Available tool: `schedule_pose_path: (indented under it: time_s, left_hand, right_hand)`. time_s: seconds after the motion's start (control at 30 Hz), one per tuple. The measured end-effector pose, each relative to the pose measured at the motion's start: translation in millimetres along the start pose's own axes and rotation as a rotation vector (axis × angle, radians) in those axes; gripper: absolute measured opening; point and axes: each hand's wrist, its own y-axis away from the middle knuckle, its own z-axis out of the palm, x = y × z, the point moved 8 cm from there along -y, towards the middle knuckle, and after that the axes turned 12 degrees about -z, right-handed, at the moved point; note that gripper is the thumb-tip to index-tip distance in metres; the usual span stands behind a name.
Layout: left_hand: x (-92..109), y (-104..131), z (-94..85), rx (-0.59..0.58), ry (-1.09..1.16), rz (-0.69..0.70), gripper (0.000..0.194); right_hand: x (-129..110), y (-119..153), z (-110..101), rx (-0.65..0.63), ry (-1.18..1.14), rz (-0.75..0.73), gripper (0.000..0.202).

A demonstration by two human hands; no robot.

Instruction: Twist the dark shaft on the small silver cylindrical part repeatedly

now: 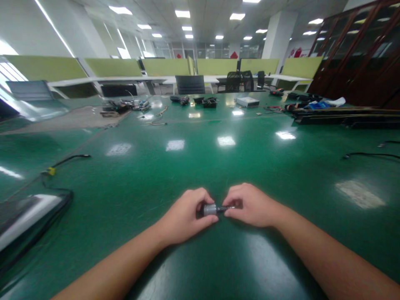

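Note:
My left hand [187, 216] is curled around a short silver-grey cylinder [209, 209] with a dark end, low over the green tabletop [200, 166]. A thin dark shaft [221, 208] sticks out of the cylinder to the right, in line with it. Thumb and fingers of my right hand [250, 206] pinch this shaft near its metallic tip. The two hands face each other with a small gap between the fingertips. My left palm hides the back of the cylinder, and I cannot make out exactly what kind of part it is.
A black cable [70, 158] and a silver-edged flat device [31, 216] lie at left. Another cable [371, 155] lies at right. Along the far side are electronic parts [134, 105], a white box [247, 101] and dark long bars [346, 116].

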Motion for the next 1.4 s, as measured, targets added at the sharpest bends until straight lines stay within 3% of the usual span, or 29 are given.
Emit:
schedule_pose_path:
  time_s: [0.2, 1.4]
  left_hand:
    - [2, 0, 0.9, -0.004, 0.007, 0.026, 0.021]
    - [-1, 0, 1.9, -0.01, -0.006, -0.001, 0.022]
  right_hand:
    - [-13, -6, 10, 0.047, 0.046, -0.041, 0.013]
    - [-13, -1, 1, 0.041, 0.085, -0.068, 0.006]
